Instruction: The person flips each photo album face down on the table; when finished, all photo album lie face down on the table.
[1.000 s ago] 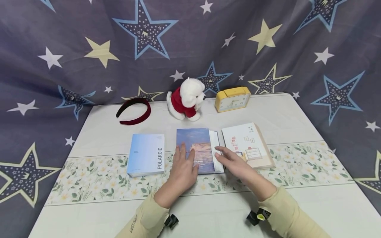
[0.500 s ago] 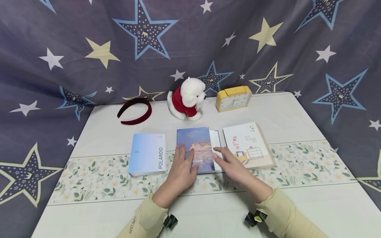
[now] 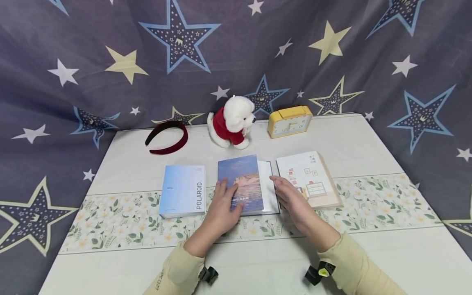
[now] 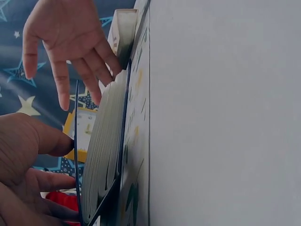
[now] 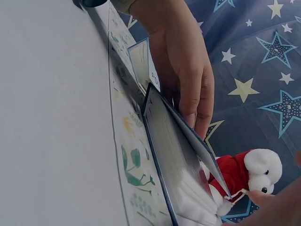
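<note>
A photo album with a seascape cover lies in the middle of the table. Its cover stands partly raised, tilted over a thick block of white pages seen from below in the left wrist view. My left hand rests on the cover's outer face, fingers extended and thumb apart. The right hand, fingers straight and palm turned inward, is beside the album's right edge. In the left wrist view that hand holds nothing, and a gap shows between it and the cover.
A blue Polaroid album lies left, and a thick white illustrated book right. Behind them are a dark red headband, a white plush dog in red and a yellow alarm clock. A starry curtain hangs behind the table.
The album's cover has risen at its right side, uncovering more of the white page beneath. My right hand has moved off the cover edge to the right; the left stays on the cover.
</note>
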### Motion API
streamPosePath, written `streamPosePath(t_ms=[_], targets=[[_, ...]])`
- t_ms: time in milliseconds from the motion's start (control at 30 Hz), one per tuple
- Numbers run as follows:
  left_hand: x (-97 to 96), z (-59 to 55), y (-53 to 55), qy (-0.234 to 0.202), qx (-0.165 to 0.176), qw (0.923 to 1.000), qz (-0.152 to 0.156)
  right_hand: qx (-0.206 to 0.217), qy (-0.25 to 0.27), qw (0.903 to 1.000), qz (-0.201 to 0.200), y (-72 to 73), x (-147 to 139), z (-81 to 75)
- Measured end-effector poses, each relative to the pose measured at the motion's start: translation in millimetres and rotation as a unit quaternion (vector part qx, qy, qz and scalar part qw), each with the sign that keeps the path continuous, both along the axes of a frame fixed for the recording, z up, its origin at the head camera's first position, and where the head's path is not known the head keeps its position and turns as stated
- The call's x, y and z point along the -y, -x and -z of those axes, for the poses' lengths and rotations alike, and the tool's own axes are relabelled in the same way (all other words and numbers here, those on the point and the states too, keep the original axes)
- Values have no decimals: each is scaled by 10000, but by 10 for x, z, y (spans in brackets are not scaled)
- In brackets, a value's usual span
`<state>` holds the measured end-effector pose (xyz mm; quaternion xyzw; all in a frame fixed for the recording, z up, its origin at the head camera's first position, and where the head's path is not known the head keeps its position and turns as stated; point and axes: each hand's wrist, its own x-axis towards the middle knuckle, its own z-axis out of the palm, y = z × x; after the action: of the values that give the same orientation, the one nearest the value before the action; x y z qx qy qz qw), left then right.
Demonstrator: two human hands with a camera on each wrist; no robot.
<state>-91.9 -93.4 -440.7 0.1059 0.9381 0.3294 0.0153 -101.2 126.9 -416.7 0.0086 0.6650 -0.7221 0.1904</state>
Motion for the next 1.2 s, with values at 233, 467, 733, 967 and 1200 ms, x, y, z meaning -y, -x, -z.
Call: streamPosePath(t_ms=[233,467,733,967,1200], targets=[[24,3,14,-161,3,9998,-125,-49,350,9991,243,-16,0,-19],[66,11,39,-678,372,9969,-153,-421,329,9958,747,-22,28,-31],[78,-2,50,-1451,927,9849,-188,-143,576,9937,948,-40,77,-58],[41,-36,63,-1892,1088,9758,-109,38,788,9945,684,-37,134,-45],[30,-48,61,-2382,1104,9647,198,-399,1036,9936,188,-45,177,-32]])
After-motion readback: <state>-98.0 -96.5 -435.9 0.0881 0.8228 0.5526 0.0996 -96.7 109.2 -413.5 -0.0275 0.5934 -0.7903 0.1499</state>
